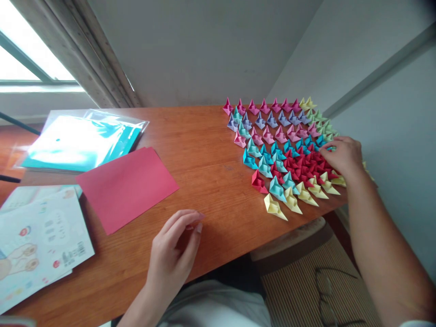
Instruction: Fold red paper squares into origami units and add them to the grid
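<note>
- Nearest of all, the person's left forearm [143, 299] runs up from the lap, where pale clothing [214, 304] shows.
- Its left hand [180, 234] is at the front of the wooden table [204, 172], fingers loosely curled, thumb apart from them, with nothing visible in its grasp.
- Over at the far right, the right hand [326, 147] reaches across the folded paper boats [296, 165], fingertips bent down by the right ends of the blue and red rows; I cannot tell whether they pinch one.
- Those boats cover the table's right end: magenta along the back, then purple, pink, blue, crowded red, and pale yellow along the front edge. Aqua ones slant through the rows at left, and light green ones stand at the back right.
- Left of the left hand lies red paper [127, 188], flat and askew.
- Behind it sit glossy clear-wrapped teal packs [81, 145]; nearer, printed white packets [44, 240] overlap at the left.
- Below the table's right side, thin-framed glasses [322, 297] rest on a striped seat [289, 272].
- Beyond, a curtain [88, 41] hangs beside a bright window [30, 41], next to a plain wall [204, 50].
</note>
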Motion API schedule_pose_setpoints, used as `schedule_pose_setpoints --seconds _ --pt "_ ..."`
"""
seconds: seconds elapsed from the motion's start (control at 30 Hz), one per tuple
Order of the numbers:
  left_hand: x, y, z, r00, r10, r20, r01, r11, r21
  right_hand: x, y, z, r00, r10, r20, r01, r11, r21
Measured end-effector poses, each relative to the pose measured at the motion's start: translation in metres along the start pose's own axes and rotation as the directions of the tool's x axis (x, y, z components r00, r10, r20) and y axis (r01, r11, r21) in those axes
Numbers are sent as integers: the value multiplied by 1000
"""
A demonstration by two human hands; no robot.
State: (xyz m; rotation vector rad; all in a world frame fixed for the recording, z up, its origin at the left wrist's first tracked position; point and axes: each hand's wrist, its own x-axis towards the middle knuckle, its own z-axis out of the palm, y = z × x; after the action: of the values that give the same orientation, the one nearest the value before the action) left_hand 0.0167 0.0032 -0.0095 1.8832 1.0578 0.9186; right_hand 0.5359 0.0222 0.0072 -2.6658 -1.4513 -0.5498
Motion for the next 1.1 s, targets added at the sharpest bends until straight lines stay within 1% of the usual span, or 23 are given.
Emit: schedule_pose_setpoints --seconds 0.17,0.23,0.3,0.33,0.4,0.43,0.5,0.57,0.6,0.63,0.67,0.73,0.77,0.83,0.93,1.03,1.1 --pt "-1 -1 0 1000 4 -6 -4 1000 -1 -5 -8 -35 994 22 -108 -19 999 30" --pt "-1 0 1 1000 2 -12 -2 1000 -4 -16 -22 -53 988 8 -156 2 998 64" --pt "-2 2 2 1000 -8 -14 8 1000 -9 -36 -46 -72 962 -26 -271 78 980 182" --pt "-2 3 2 1000 -14 -14 14 1000 -10 -50 -61 -82 947 -46 -319 129 961 245" --pt "-3 6 2 1000 -16 -15 16 1000 10 -81 -95 -99 932 -90 -351 235 888 396" --pt "-4 6 1 1000 -6 -14 7 999 35 -98 -112 -106 941 -118 -318 265 840 473" --pt "-5 6 -5 999 32 -31 -27 988 153 -130 -147 -115 945 -225 -236 325 727 606" --pt "-4 2 -15 992 105 -71 -73 930 361 -157 -178 -115 926 -335 -175 355 608 710" --pt "-4 -1 -21 986 139 -88 -80 875 478 -168 -191 -112 903 -397 -161 375 550 747" --pt "-3 -5 -27 983 157 -91 -77 815 574 -178 -203 -108 892 -425 -154 377 510 773" --pt "-3 -9 -32 987 147 -71 -67 761 645 -186 -214 -104 878 -459 -134 372 479 795" --pt "-3 -18 -41 994 103 -30 -48 674 737 -198 -231 -97 850 -513 -117 366 418 831" --pt "-4 -21 -44 997 81 0 -53 651 757 -203 -238 -94 840 -531 -117 366 394 843" --pt "-6 -26 -47 998 48 43 -64 632 772 -210 -247 -90 828 -548 -118 364 365 857" --pt "-9 -29 -47 998 33 54 -63 628 776 -212 -258 -87 812 -571 -119 364 336 869" --pt "-9 -29 -45 999 22 40 -46 619 784 -204 -272 -82 800 -589 -112 366 331 870" --pt "-9 -30 -44 999 16 35 -37 616 787 -193 -287 -76 794 -597 -119 388 346 854"
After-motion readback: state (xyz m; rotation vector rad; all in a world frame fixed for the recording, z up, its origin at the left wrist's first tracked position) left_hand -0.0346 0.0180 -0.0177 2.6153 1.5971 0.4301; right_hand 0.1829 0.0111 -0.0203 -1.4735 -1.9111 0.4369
